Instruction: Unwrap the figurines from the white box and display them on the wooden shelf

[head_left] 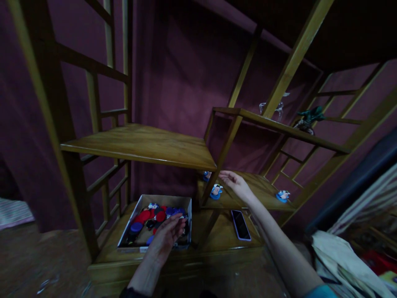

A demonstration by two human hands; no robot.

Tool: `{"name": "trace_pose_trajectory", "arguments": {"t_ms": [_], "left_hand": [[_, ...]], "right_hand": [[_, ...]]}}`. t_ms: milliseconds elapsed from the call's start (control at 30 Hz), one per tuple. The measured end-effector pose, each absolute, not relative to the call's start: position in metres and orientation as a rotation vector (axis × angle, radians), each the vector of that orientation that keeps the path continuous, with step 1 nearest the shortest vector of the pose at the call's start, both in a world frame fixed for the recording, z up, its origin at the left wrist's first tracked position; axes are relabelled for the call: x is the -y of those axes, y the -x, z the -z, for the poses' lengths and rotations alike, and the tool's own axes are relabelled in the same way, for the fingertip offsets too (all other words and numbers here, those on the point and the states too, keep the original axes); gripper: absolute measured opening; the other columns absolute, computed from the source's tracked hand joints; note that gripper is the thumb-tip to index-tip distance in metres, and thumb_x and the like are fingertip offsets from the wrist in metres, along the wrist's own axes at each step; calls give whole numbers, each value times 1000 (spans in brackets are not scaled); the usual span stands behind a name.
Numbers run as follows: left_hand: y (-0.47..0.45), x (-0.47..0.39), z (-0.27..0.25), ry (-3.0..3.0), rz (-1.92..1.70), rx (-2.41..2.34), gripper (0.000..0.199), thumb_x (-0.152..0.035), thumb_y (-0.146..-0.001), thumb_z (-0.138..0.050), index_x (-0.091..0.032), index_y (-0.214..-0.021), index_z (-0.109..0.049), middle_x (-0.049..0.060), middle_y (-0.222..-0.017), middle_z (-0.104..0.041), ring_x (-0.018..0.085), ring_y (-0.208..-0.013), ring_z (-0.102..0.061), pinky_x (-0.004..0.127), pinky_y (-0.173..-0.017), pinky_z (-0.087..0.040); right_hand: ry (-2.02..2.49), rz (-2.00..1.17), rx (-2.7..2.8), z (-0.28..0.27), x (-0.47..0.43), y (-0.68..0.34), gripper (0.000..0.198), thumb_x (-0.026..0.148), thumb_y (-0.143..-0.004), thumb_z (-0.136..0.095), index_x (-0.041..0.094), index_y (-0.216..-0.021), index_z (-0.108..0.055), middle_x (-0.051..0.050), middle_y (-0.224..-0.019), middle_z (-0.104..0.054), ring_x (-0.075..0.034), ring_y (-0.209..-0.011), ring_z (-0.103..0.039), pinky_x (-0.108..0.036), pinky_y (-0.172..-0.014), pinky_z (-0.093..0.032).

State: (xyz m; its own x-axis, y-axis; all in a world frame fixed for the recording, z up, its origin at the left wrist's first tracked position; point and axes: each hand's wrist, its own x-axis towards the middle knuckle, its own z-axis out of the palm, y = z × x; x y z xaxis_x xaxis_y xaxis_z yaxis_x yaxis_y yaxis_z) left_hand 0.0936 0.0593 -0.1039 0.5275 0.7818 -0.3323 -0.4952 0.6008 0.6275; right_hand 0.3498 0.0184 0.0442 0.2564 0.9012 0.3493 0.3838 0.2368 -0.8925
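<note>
My left hand is held palm up over the front right part of an open cardboard box, its fingers stretched out and holding nothing. Inside the box lie red, blue and dark small figures, partly hidden by that hand. Out over the lower right shelf reaches my right hand, fingers extended, with nothing visible in it. Just left of its fingertips stands a small figurine on a blue base. Another such figurine is partly covered by the shelf post, and a third figurine stands at the shelf's right end.
A phone lies on the bottom board below the right shelf. The middle left shelf juts out above the box. An upright post divides the sections. On the upper right shelf are a clear ornament and a dark green ornament.
</note>
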Motion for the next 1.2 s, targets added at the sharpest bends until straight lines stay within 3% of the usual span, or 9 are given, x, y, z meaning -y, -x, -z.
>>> {"name": "trace_pose_trajectory", "arguments": {"t_ms": [200, 400, 767, 900, 1200], "left_hand": [[-92, -61, 107, -516, -799, -631, 25, -8, -73, -61, -14, -97, -64, 9, -90, -69, 15, -77, -66, 23, -66, -53], [-92, -61, 106, -513, -806, -650, 26, -7, -74, -59, -14, -99, -62, 9, -90, -68, 14, -77, -66, 23, -66, -53], [-95, -62, 105, -527, -806, -677, 25, -6, -74, -58, -14, -98, -63, 9, -89, -68, 15, -75, -66, 23, -63, -53], [-95, -61, 104, -534, -800, -674, 25, -5, -74, -57, -13, -97, -63, 9, -88, -68, 15, -75, -66, 24, -63, -53], [-100, -62, 103, -519, -787, -706, 25, -4, -75, -55, -13, -97, -62, 9, -88, -68, 15, -73, -66, 23, -62, -53]], "right_hand": [[1297, -725, 1475, -41, 10, -329, 45, 29, -70, -66, 22, -113, -56, -5, -105, -63, -17, -96, -58, -31, -88, -44], [1468, -535, 1608, -31, -7, -329, 33, 22, -68, -62, 18, -101, -62, 0, -87, -63, -14, -76, -57, -26, -73, -44], [1376, -755, 1572, -41, 8, -331, 43, 33, -72, -65, 19, -112, -57, -3, -97, -64, -15, -86, -59, -30, -81, -45], [1326, -620, 1426, -53, -7, -347, 37, 40, -78, -58, 18, -107, -59, -6, -104, -64, -16, -96, -58, -33, -91, -42], [1346, -708, 1398, -26, -90, -365, 40, 32, -56, -74, 16, -90, -59, 2, -78, -62, -12, -72, -57, -26, -73, -46]]}}
